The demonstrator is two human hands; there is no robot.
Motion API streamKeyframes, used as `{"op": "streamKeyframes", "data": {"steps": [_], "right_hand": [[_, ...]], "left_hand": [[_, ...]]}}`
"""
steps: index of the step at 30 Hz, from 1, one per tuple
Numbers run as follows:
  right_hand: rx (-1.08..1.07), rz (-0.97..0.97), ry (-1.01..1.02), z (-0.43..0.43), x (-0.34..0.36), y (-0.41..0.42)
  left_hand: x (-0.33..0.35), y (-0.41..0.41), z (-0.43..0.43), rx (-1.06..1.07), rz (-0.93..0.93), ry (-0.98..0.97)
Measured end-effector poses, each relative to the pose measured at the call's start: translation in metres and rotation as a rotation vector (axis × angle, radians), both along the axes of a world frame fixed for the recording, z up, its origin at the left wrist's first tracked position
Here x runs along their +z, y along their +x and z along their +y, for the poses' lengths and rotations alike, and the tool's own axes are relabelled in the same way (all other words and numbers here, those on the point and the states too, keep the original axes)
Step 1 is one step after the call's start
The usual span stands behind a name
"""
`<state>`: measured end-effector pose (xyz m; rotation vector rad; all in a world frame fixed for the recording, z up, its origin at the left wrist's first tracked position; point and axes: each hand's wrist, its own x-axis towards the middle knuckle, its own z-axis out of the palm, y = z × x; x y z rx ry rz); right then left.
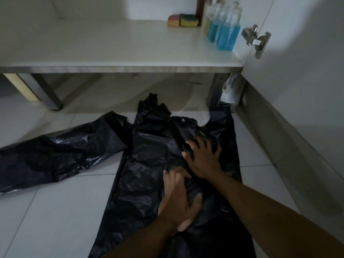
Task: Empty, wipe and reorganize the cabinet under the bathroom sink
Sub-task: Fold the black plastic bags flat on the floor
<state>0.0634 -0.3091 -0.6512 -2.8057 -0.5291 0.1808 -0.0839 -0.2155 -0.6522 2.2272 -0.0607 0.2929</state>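
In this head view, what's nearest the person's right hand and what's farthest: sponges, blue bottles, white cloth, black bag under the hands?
1. Black bag, on the floor, pressed under the right hand.
2. White cloth, low on the right, under the shelf.
3. Blue bottles, on the shelf's right side.
4. Sponges, farther back on the shelf.

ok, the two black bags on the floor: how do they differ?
The middle bag is spread fairly flat, its handle end toward the cabinet; the left bag is crumpled and bunched. The left hand and right hand press flat on the middle bag; nothing touches the left bag. Both are glossy black plastic on the tiled floor.
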Motion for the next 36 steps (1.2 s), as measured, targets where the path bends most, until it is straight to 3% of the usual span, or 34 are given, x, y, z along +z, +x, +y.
{"op": "streamKeyframes", "data": {"steps": [3, 6, 10, 13, 16, 18, 21, 25, 28, 32, 35, 36], "right_hand": [[0.001, -0.09, -0.025, -0.001, -0.007, -0.004], [-0.012, -0.1, -0.068, 0.001, -0.009, -0.004], [-0.024, -0.116, -0.069, 0.001, -0.01, -0.004], [-0.036, -0.121, -0.072, 0.002, -0.011, -0.003], [-0.034, -0.122, -0.069, 0.002, -0.012, -0.003], [-0.036, -0.129, -0.076, 0.002, -0.012, -0.003], [-0.038, -0.127, -0.087, 0.001, -0.012, -0.004], [-0.035, -0.131, -0.09, 0.0, -0.013, -0.004], [-0.035, -0.134, -0.084, 0.001, -0.013, -0.003], [-0.033, -0.139, -0.081, 0.0, -0.014, -0.004], [-0.032, -0.132, -0.078, -0.001, -0.013, -0.004], [-0.03, -0.126, -0.078, -0.001, -0.012, -0.004]], "left_hand": [[0.003, 0.009, 0.004, 0.161, -0.032, -0.207], [0.033, 0.048, 0.016, 0.358, -0.042, -0.195], [0.076, 0.138, 0.077, 0.47, 0.096, 0.219], [0.089, 0.184, 0.124, 0.378, 0.4, 0.563], [0.083, 0.206, 0.141, 0.222, 0.725, 0.574], [0.08, 0.211, 0.142, 0.198, 0.691, 0.585], [0.079, 0.214, 0.14, 0.236, 0.452, 0.661], [0.078, 0.215, 0.149, 0.347, 0.271, 0.32], [0.084, 0.215, 0.159, 0.325, 0.146, 0.289], [0.086, 0.219, 0.17, 0.352, 0.084, 0.498], [0.085, 0.217, 0.171, 0.387, 0.36, 0.753], [0.086, 0.21, 0.169, 0.39, 0.373, 0.814]]}}
